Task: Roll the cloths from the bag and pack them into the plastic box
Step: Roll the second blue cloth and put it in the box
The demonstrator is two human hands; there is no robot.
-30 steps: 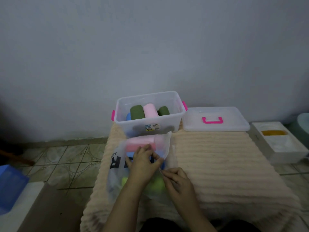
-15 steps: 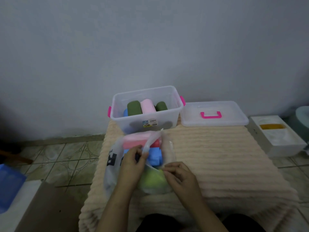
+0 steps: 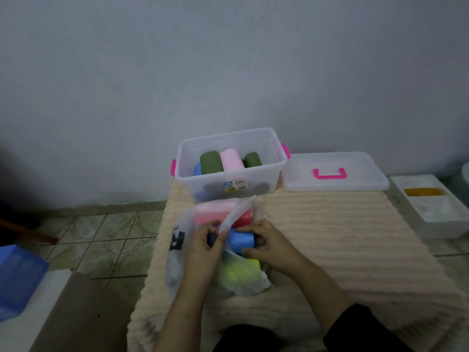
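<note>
At the far left a blue bin (image 3: 15, 280) sits low on the tiled floor (image 3: 101, 237), partly cut off by the frame edge. The worktop (image 3: 330, 237), covered in a ribbed cream blanket, fills the middle and right. On its near left part lies the translucent plastic bag (image 3: 177, 240) with black lettering on its left side, its mouth turned toward the right and far side. Inside it are folded cloths stacked from far to near: a pink cloth (image 3: 210, 212), a red cloth (image 3: 242, 219) just right of it, a blue cloth (image 3: 241, 241) with its long axis running left to right, and a yellow-green cloth (image 3: 238, 271) nearest.

The left hand (image 3: 205, 246) comes up from the near edge, fingers curled, pinching the bag's open edge just above the blue cloth. The right hand (image 3: 269, 243) reaches in from the right, thumb and fingers curled round the right end of the blue cloth, which is still inside the bag's mouth.

Just beyond the bag stands the clear plastic box (image 3: 274, 153) with pink latches. It holds rolled cloths with their long axes running near to far: a blue one low at the left, then dark green, pink, and dark green. To the right of the box lies its clear lid (image 3: 335, 179) with a pink handle, flat on the worktop's far edge. Further right, off the worktop, is a white box (image 3: 431, 219) with a yellow strip inside.
</note>
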